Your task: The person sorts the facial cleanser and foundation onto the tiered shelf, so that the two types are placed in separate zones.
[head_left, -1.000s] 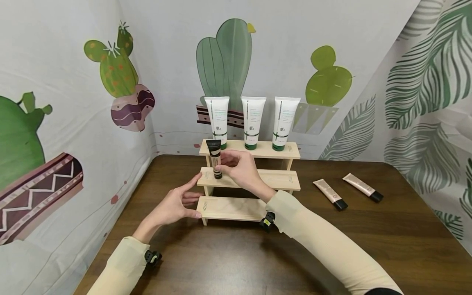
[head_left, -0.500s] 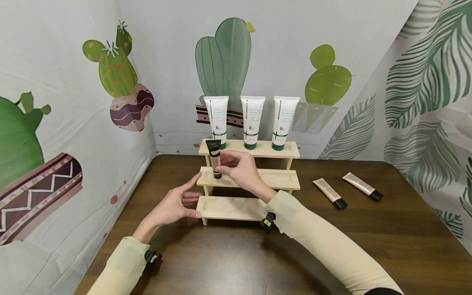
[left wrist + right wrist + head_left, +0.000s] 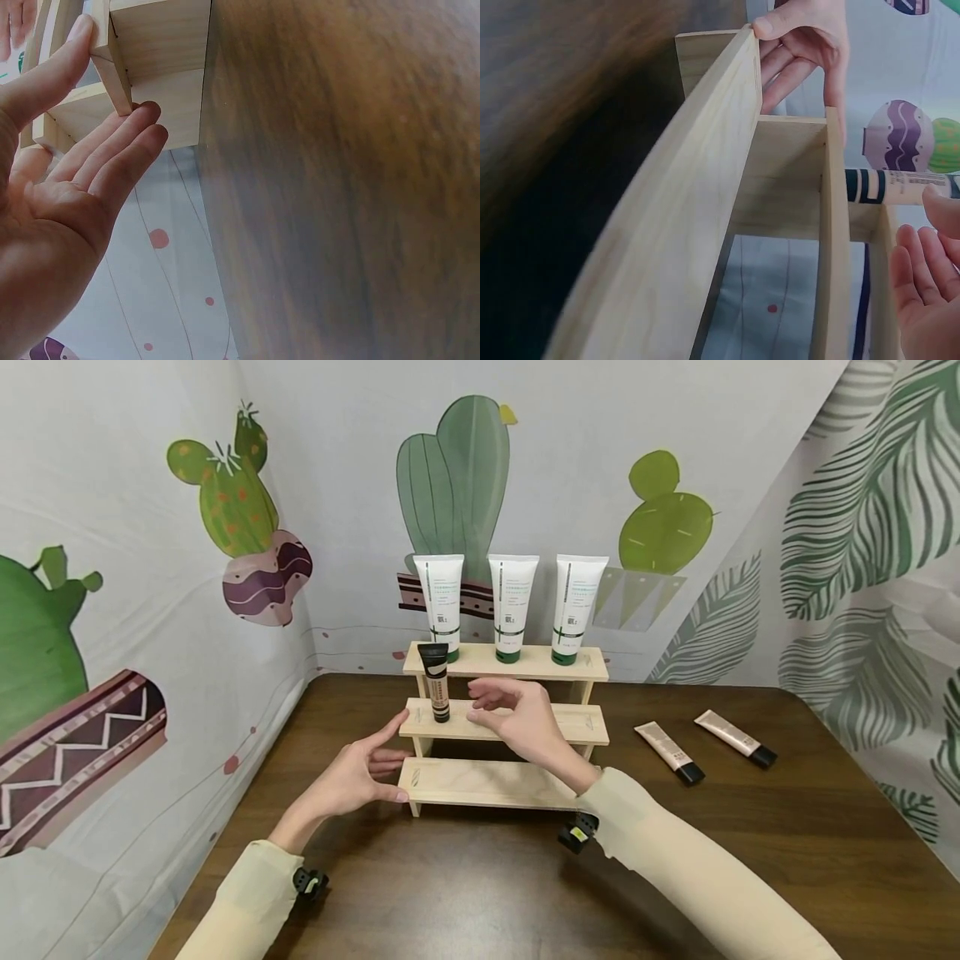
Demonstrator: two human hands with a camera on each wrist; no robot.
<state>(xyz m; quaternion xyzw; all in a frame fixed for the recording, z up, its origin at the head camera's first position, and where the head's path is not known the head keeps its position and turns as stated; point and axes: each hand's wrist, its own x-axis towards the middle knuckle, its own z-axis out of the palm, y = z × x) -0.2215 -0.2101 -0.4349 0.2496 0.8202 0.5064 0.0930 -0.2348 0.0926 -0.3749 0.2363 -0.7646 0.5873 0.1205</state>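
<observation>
On the left end of the wooden stand's (image 3: 480,779) middle step, a small beige squeeze tube (image 3: 437,687) with black ends stands upright. Just right of it is my right hand (image 3: 525,718), fingers loosely bent and holding nothing; a gap separates it from the tube in the head view. My left hand (image 3: 352,781) rests against the stand's left end. Its thumb touches the bottom step's corner and its straight fingers lie along the side, as the left wrist view shows with the fingers (image 3: 112,150). The right wrist view shows the tube (image 3: 904,187) side-on.
Three white tubes with green caps, the left (image 3: 442,602), middle (image 3: 512,602) and right (image 3: 577,602), stand on the top step. Two beige tubes, one nearer (image 3: 670,752) and one farther (image 3: 735,737), lie on the brown table (image 3: 465,885) to the right.
My right hand has let go of the small tube and moved right, away from it. The tube stays standing on the middle step. My left hand has kept its place.
</observation>
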